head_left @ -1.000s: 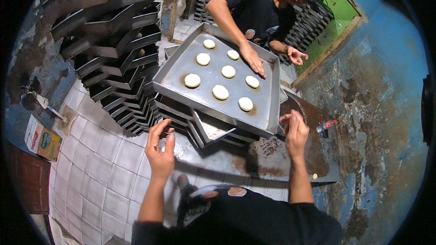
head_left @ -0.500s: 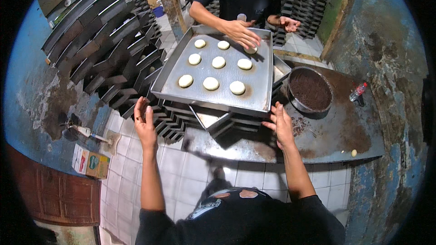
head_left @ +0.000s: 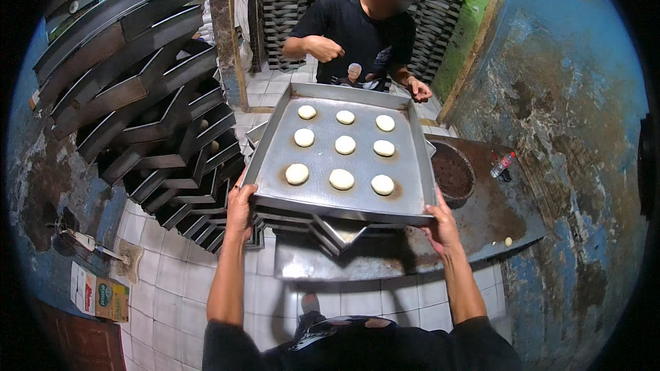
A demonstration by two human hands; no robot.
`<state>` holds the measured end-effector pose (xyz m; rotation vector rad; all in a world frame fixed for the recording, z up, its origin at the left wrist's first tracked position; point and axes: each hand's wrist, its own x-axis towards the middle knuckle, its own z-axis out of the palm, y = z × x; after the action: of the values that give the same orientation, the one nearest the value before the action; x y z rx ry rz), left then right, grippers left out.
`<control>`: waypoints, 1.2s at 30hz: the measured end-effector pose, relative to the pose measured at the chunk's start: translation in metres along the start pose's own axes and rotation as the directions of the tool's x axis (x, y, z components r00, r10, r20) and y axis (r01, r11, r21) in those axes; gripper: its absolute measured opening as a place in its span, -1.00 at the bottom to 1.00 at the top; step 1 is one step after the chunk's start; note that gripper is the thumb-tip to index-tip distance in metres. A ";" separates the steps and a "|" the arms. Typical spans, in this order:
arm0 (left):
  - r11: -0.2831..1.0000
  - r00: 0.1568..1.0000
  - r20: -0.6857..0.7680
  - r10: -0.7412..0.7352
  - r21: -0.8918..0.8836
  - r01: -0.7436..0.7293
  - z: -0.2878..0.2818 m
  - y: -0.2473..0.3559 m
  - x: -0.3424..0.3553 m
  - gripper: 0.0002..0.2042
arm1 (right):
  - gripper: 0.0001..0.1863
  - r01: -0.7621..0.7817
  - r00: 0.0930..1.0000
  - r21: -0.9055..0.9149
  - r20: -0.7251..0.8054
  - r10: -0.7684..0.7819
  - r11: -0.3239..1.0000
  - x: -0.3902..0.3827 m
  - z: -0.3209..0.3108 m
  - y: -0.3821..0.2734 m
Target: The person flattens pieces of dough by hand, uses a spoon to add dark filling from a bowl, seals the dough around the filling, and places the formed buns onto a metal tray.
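Observation:
A large square metal baking tray (head_left: 405, 200) is held between my two hands by its near corners. Several round pale dough balls (head_left: 345, 145) lie in rows on it, with brownish patches around some. My left hand (head_left: 239, 207) is closed on the near left corner, and my right hand (head_left: 441, 222) grips the near right corner, thumb over the rim. Beneath the raised tray, more metal trays (head_left: 337, 233) are stacked crosswise on the metal table (head_left: 309, 261); the tray above hides most of them.
Tall stacks of dark trays (head_left: 137, 89) stand at the left. Across the table is a co-worker (head_left: 357, 41), both hands off the tray. A pot of dark brown crumbs (head_left: 452, 172), a bottle (head_left: 502, 163) and a small dough piece (head_left: 508, 241) sit on the right. A cardboard box (head_left: 100, 293) lies lower left.
Both my hands have taken hold of the tray, which now sits lower in view. The co-worker's hand has left the far right dough ball and drawn back to the chest.

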<state>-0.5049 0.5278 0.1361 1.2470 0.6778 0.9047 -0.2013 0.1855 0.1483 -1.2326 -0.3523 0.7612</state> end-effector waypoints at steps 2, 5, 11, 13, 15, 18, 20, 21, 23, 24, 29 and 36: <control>0.994 1.000 0.001 -0.009 -0.107 0.009 -0.006 0.003 -0.013 -0.45 | -0.13 0.140 0.989 0.038 -0.046 -0.138 0.989 -0.026 0.015 -0.012; 0.989 0.999 -0.010 -0.052 -0.137 0.050 -0.002 0.039 -0.066 -0.40 | -0.18 0.196 0.980 -0.039 -0.024 -0.197 0.980 -0.073 0.006 -0.031; 0.984 0.993 0.007 0.119 -0.136 -0.117 0.009 0.136 -0.157 -0.38 | -0.21 0.353 0.936 -0.091 0.053 -0.349 0.931 -0.150 -0.001 -0.100; 0.976 0.976 -0.030 0.217 0.014 -0.217 -0.001 0.180 -0.179 -0.46 | -0.26 0.378 0.923 0.042 0.059 -0.380 0.925 -0.168 0.010 -0.127; 0.943 0.941 -0.065 0.332 0.035 -0.330 -0.008 0.218 -0.197 -0.62 | -0.34 0.293 0.949 0.041 0.112 -0.296 0.955 -0.179 0.007 -0.166; 0.642 0.741 0.157 0.653 0.405 -0.651 -0.014 0.295 -0.194 -0.74 | -0.39 0.470 0.880 -0.011 -0.073 -0.469 0.883 -0.179 0.011 -0.226; -0.386 0.278 0.660 0.698 0.674 -0.630 -0.053 0.351 -0.191 -0.68 | -0.43 0.682 0.732 -0.145 0.149 -0.665 0.717 -0.162 0.035 -0.257; -0.088 0.298 0.505 0.810 0.607 -0.790 -0.039 0.357 -0.180 -0.58 | -0.46 0.803 0.595 -0.216 0.319 -0.737 0.555 -0.157 0.039 -0.271; 0.260 0.389 0.390 0.834 0.345 -0.902 -0.046 0.393 -0.191 -0.59 | -0.49 0.845 0.505 -0.095 0.468 -0.726 0.526 -0.107 0.097 -0.287; 0.363 0.363 0.442 0.820 0.088 -0.928 -0.061 0.405 -0.169 -0.69 | -0.51 0.882 0.448 -0.115 0.507 -0.737 0.457 -0.109 0.118 -0.310; 0.711 0.652 0.318 0.688 -0.117 -0.693 -0.168 0.499 -0.081 -0.73 | -0.44 0.867 -0.079 -0.228 0.816 -0.573 -0.443 -0.050 0.269 -0.325; 0.740 0.746 -0.070 0.662 0.213 -0.638 -0.341 0.562 0.031 -0.46 | -0.61 0.577 0.392 0.300 0.714 -0.580 0.760 0.006 0.528 -0.266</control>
<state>-0.8905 0.7615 0.6148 1.6343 0.4241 1.5567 -0.4393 0.5316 0.5647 -0.5931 -1.4511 0.6210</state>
